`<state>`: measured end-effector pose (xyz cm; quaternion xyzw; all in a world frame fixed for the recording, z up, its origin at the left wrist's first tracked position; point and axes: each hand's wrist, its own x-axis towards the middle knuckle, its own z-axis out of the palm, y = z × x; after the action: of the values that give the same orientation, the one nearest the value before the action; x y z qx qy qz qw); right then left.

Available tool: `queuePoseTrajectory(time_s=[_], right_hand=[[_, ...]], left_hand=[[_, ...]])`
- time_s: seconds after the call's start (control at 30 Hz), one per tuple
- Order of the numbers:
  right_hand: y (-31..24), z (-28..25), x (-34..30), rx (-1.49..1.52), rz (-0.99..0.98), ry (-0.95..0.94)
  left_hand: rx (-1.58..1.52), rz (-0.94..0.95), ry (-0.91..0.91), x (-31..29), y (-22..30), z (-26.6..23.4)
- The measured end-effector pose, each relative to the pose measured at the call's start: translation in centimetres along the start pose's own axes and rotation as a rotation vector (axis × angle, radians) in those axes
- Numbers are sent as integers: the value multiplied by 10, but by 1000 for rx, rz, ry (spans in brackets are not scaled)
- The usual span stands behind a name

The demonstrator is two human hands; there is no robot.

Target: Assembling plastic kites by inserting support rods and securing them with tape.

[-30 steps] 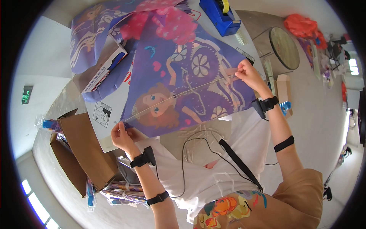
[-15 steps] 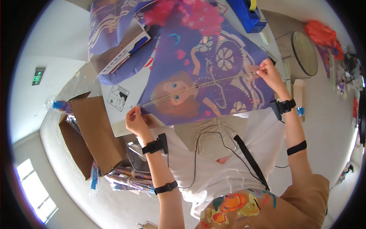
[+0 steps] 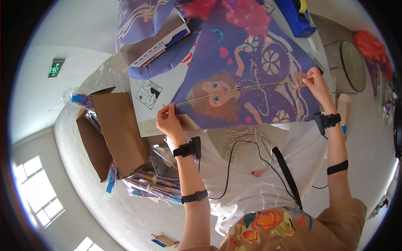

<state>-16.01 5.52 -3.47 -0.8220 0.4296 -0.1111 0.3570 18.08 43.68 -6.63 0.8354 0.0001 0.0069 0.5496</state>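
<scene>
A purple printed sheet [image 3: 272,96], cut like a kite and showing a cartoon princess, lies over the front of the table. Across it, from hand to hand, runs a thin pale strand [image 3: 270,85], taut and nearly straight, with a small dark spot near its middle. I cannot tell whether it is a cord or a slim rod. At the sheet's left corner, my left hand [image 3: 169,121] pinches one end of the strand. My right hand [image 3: 316,83] pinches the other end near the sheet's right edge. Both fingertips hide the strand's ends.
An open-topped printed box [image 3: 159,46] stands on the white table [image 3: 144,119], with more purple sheet around it. A blue tape dispenser [image 3: 297,21] sits at the back right. Left are a brown carton [image 3: 119,129] and bundled plastic packs [image 3: 150,186]. A round stool [image 3: 353,67] stands right.
The whole view has shifted, so sheet, hands and table appear farther right and the hands a little different in height. Both hands keep their pinch on the strand.
</scene>
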Motion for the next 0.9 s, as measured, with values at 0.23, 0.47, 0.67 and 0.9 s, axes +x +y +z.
queuePoseTrajectory(time_s=[0.23,0.47,0.67,0.9], right_hand=[[-6,4,-2,-50,15,49],[-6,11,-3,-126,2,119],[-5,14,-4,-174,6,162],[-3,14,-3,-254,20,241]], left_hand=[[14,13,25,-10,12,7],[36,43,43,-10,14,7],[30,97,53,-6,4,6],[-36,2,15,-8,6,4]])
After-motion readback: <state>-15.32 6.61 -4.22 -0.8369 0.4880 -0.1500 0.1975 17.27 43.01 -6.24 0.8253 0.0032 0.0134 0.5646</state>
